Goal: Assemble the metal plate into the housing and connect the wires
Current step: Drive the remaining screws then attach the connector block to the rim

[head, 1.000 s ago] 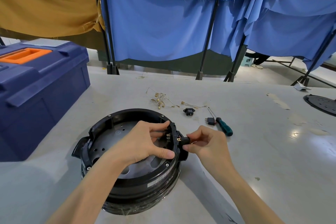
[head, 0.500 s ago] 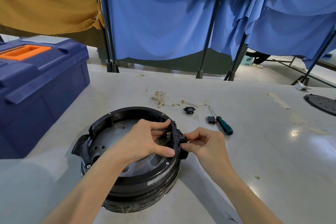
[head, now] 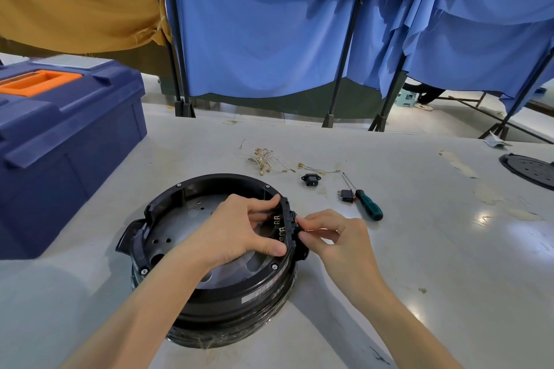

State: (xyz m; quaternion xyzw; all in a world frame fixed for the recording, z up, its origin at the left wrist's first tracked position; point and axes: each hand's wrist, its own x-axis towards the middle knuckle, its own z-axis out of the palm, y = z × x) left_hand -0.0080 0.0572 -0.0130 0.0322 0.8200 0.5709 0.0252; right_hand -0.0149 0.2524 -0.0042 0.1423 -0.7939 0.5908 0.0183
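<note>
At 3 o'clock on the round black plastic housing (head: 215, 305), left hand (head: 236, 228) and right hand (head: 332, 237) fingers pinch the black terminal socket (head: 291, 226). The perforated grey metal plate (head: 186, 219) lies inside. Likely next: seat the socket, then fetch the brass-tipped wires (head: 263, 159) at 12 o'clock.

Left hand (head: 236, 228) grips the housing (head: 209, 302) rim; right hand (head: 335, 237) pinches a black connector (head: 295, 219) against it.

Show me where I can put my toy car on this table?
The biggest bare patch is between the screwdriver and the black disc. More room lies left of the housing, nearer than the toolbox. Crowded: behind the housing, by the wires, and at its rim, where the left hand grips and the right hand pinches a connector.
</note>
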